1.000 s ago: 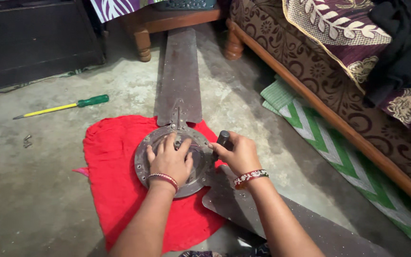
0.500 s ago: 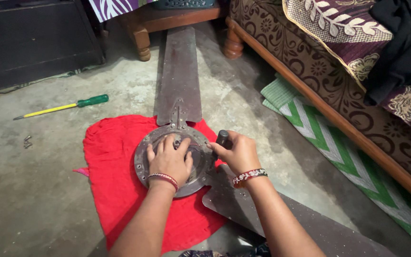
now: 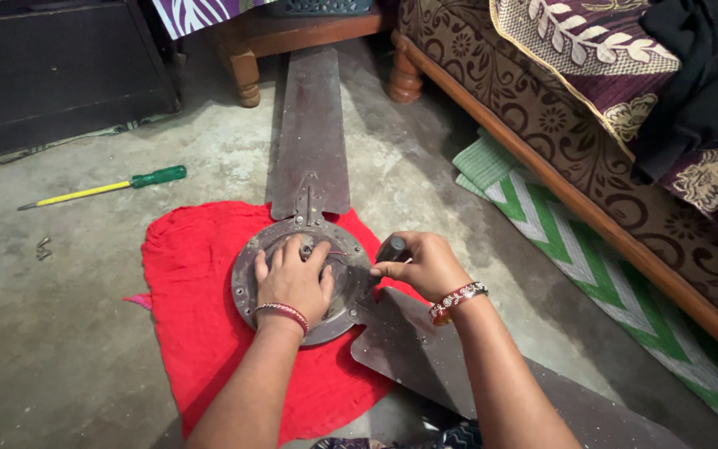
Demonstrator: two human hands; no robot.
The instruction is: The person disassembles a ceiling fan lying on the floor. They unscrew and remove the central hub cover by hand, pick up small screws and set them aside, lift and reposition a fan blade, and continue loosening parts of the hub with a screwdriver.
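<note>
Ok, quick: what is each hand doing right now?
Left hand: open, palm flat on the round fan motor housing.
Right hand: closed around a dark tool handle at the housing's edge.

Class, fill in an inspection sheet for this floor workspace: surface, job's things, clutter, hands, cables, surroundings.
Surface: bare concrete floor; red cloth spread on it.
Job's things: round metal fan hub on the cloth, two fan blades attached.
Clutter: green-handled screwdriver; small screws.
Hands: left hand flat on hub; right hand grips a dark tool handle.
Cables: nothing seen.
Surroundings: wooden bed, striped mat.
</note>
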